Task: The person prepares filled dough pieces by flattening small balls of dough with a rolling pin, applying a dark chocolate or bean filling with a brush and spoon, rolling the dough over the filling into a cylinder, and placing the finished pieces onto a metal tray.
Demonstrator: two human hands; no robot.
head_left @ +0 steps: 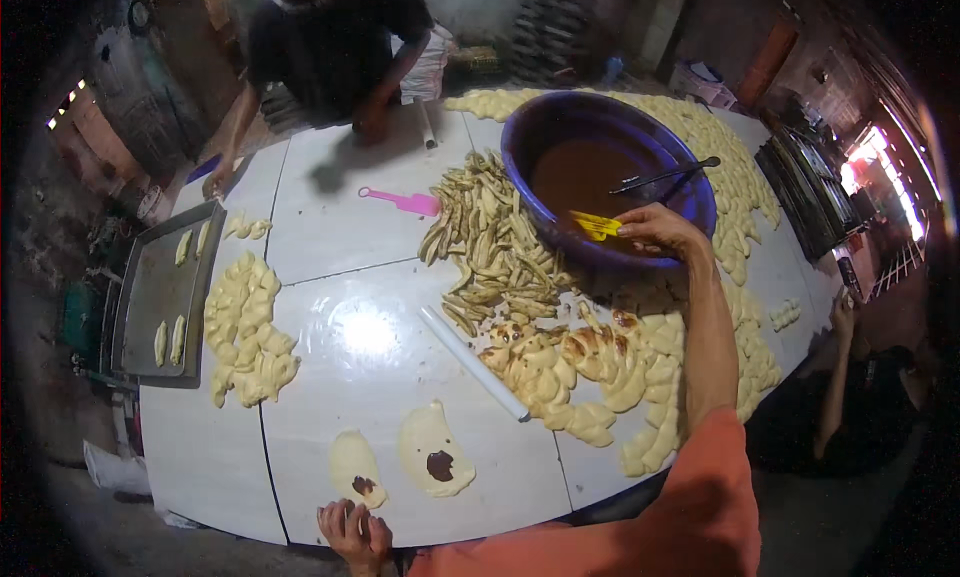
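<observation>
My right hand (665, 229) reaches over the near rim of a big blue basin (530, 192) of brown paste (585, 172). Its fingers grip a flat yellow plastic scraper (595, 224). A dark-handled utensil (665, 177) leans in the same basin. At the table's near edge, my left hand (355, 537) rests with fingers loosely bent and apart, holding nothing. Its fingertips are by the lower end of a flattened dough oval (352, 457) bearing a brown smear. Right of that lies a larger flattened dough piece (420, 442) with a dark brown dab (439, 466).
A white rolling rod (475, 362) lies beside heaped banana-like slices (490, 237) and dough lumps (640, 367). More dough (245, 327) sits near a metal tray (150, 297) at left. A pink scraper (400, 200) lies near a person (330, 47) across the table. Another person's hand (845, 312) is at right.
</observation>
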